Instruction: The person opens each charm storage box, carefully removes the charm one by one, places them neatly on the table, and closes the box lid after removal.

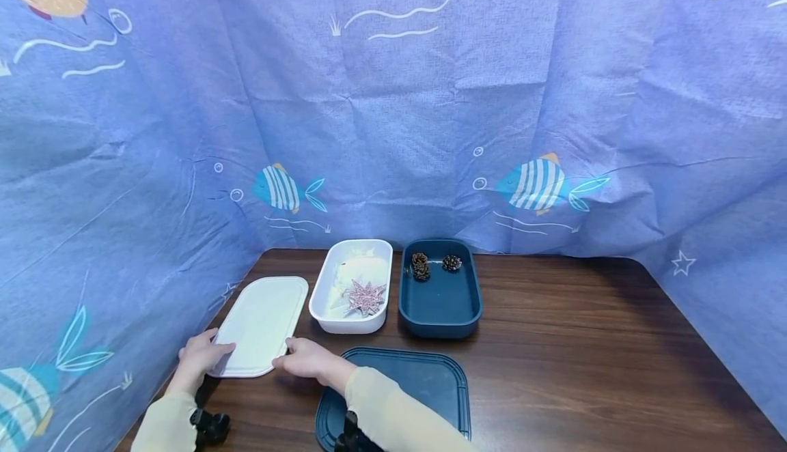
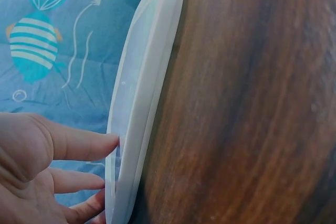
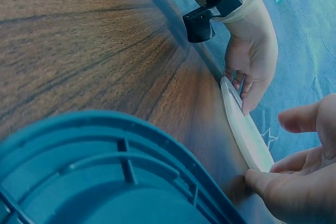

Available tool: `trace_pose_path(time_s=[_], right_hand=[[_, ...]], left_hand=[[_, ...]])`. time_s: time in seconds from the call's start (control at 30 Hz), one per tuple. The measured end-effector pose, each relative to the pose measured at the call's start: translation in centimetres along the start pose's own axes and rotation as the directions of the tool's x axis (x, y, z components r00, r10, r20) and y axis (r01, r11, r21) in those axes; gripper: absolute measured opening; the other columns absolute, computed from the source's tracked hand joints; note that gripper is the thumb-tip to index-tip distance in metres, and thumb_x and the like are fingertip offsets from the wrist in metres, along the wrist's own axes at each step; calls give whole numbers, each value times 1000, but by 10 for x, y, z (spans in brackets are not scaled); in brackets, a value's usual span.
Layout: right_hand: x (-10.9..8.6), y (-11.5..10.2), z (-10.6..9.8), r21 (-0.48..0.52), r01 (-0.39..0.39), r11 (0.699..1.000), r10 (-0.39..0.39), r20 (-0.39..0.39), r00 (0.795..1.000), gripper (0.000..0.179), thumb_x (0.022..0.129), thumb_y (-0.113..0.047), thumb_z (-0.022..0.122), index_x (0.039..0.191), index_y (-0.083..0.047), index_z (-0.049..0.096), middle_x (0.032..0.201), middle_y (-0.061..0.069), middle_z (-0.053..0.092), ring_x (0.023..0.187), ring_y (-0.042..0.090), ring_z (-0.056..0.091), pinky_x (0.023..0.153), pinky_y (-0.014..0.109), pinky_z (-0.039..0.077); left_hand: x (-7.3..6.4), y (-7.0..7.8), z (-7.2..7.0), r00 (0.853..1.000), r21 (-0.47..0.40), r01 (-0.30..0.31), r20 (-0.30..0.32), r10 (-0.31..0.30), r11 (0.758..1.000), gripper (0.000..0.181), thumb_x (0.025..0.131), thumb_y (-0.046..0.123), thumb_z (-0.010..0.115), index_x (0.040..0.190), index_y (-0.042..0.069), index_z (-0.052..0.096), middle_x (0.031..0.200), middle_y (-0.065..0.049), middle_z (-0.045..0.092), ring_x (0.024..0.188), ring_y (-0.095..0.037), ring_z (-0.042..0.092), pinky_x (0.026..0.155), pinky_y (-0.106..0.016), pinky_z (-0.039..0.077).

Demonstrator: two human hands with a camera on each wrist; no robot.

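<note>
A white lid [image 1: 261,326] lies at the left of the table, with a hand at each side near its front end. My left hand [image 1: 199,355] grips the left edge, the thumb over the rim in the left wrist view. At the right edge, my right hand [image 1: 309,359] pinches the front corner; one upper finger [image 3: 299,118] stands clear of the lid in the right wrist view. Behind the hands is a white box [image 1: 350,326] holding a pink glittery star-shaped ornament [image 1: 365,297] and white material.
Right of the white box stands a dark blue box [image 1: 439,329] with several pine cones [image 1: 451,262] in it. A dark blue lid [image 1: 424,377] lies in front, partly under my right forearm. Patterned blue cloth [image 1: 393,124] hangs around the wooden table [image 1: 572,349].
</note>
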State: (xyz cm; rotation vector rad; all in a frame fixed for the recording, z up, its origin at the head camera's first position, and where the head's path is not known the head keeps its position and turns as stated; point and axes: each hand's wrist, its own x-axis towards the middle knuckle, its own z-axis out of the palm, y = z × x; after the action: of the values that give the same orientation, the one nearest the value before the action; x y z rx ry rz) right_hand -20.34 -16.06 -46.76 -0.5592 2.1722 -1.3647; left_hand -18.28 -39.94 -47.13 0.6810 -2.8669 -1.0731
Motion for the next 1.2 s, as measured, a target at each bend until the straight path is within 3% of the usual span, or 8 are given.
trace_pose_path(time_s=[0.23, 0.47, 0.57, 0.67, 0.87, 0.97, 1.07, 1.2], right_hand=[[-7, -3, -5, 6, -11, 1000, 12, -24, 1000, 55, 94, -23, 69, 144, -4, 55, 139, 10, 60, 131, 19, 54, 108, 34, 44], [-18, -19, -24, -6, 136, 991, -136, -80, 987, 53, 99, -28, 64, 147, -9, 53, 141, 8, 60, 131, 19, 55, 106, 29, 45], [-23, -25, -34, 21, 202, 979, -197, -149, 969, 51, 99, -26, 64, 146, -10, 54, 141, 9, 60, 129, 22, 57, 104, 29, 47], [-28, -32, -48, 29, 277, 960, -264, -225, 938, 48, 99, -23, 63, 145, -9, 56, 140, 11, 60, 129, 23, 57, 104, 29, 47], [-40, -47, -86, 47, 407, 912, -369, -337, 866, 44, 102, -21, 59, 144, -9, 56, 142, 6, 60, 131, 20, 55, 106, 30, 46], [-47, -54, -105, 89, 452, 888, -392, -370, 843, 42, 104, -19, 58, 145, -8, 56, 143, 4, 59, 131, 19, 55, 106, 30, 47], [-52, -60, -121, 96, 471, 877, -403, -388, 829, 42, 104, -18, 56, 145, -9, 55, 143, 4, 59, 132, 17, 54, 104, 29, 48], [-56, -64, -139, 58, 471, 880, -410, -407, 817, 42, 104, -17, 56, 146, -10, 55, 144, 4, 58, 133, 17, 53, 104, 29, 48]], left_hand=[[-3, 5, -4, 999, 86, -33, -7, 34, 996, 74, 93, 23, 61, 146, -15, 27, 138, -48, 23, 124, -66, 17, 99, -77, 20], [2, 30, -25, 980, 85, -158, -105, 167, 984, 71, 98, 23, 59, 147, -17, 29, 142, -47, 27, 130, -65, 21, 107, -71, 22], [-2, 45, -33, 958, 72, -233, -155, 242, 970, 70, 99, 22, 60, 147, -19, 29, 143, -46, 30, 132, -63, 25, 109, -69, 24], [-7, 60, -37, 923, 69, -313, -212, 320, 947, 68, 101, 25, 59, 147, -18, 33, 142, -43, 35, 131, -60, 32, 107, -68, 29], [-12, 85, -27, 824, 76, -470, -320, 468, 879, 60, 102, 27, 60, 143, -14, 44, 137, -38, 47, 127, -55, 43, 105, -65, 34], [-14, 97, -15, 783, 78, -533, -331, 526, 843, 58, 101, 26, 62, 142, -11, 47, 137, -35, 50, 128, -52, 45, 106, -63, 34], [-17, 108, -2, 767, 85, -573, -297, 570, 815, 59, 100, 27, 64, 143, -10, 48, 139, -33, 49, 129, -51, 45, 106, -63, 35], [-20, 122, 13, 774, 76, -596, -208, 598, 799, 66, 100, 34, 65, 147, -8, 44, 146, -31, 45, 133, -50, 42, 107, -64, 35]])
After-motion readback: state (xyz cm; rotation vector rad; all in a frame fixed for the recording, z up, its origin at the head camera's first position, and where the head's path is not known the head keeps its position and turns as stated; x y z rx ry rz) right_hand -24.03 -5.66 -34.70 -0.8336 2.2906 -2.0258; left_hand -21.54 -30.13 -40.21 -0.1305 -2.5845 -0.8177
